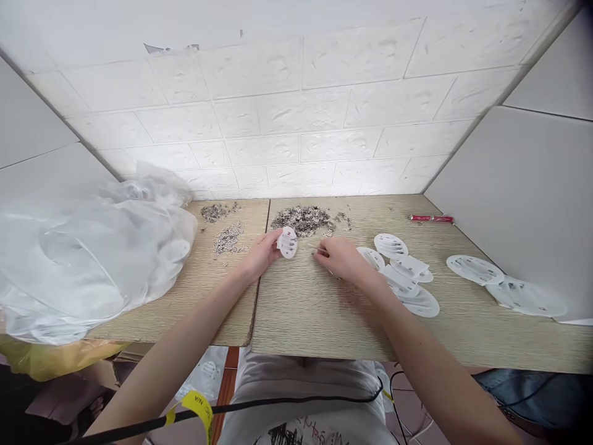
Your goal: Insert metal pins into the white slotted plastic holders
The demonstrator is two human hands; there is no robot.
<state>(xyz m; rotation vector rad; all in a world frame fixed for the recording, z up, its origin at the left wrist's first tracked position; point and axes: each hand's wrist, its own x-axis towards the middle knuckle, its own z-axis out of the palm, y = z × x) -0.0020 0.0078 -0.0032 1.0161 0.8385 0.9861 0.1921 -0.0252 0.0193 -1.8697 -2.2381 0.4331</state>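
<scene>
My left hand (pixel 265 249) is closed on a small white round plastic disc with slots (pixel 288 242), held upright just above the wooden table (pixel 306 309). A little to its right, my right hand (pixel 336 256) rests on the table with its fingers pinched together near some small metal bits; what it holds is too small to make out. Just beyond both hands lies a heap of small grey metal parts (pixel 303 219).
Several white slotted discs (pixel 403 272) lie right of my right hand, more (pixel 504 281) by the right wall. A big clear plastic bag of white parts (pixel 88 259) fills the left side. Two smaller metal piles (pixel 225 225) and a red stick (pixel 430 218) lie further back.
</scene>
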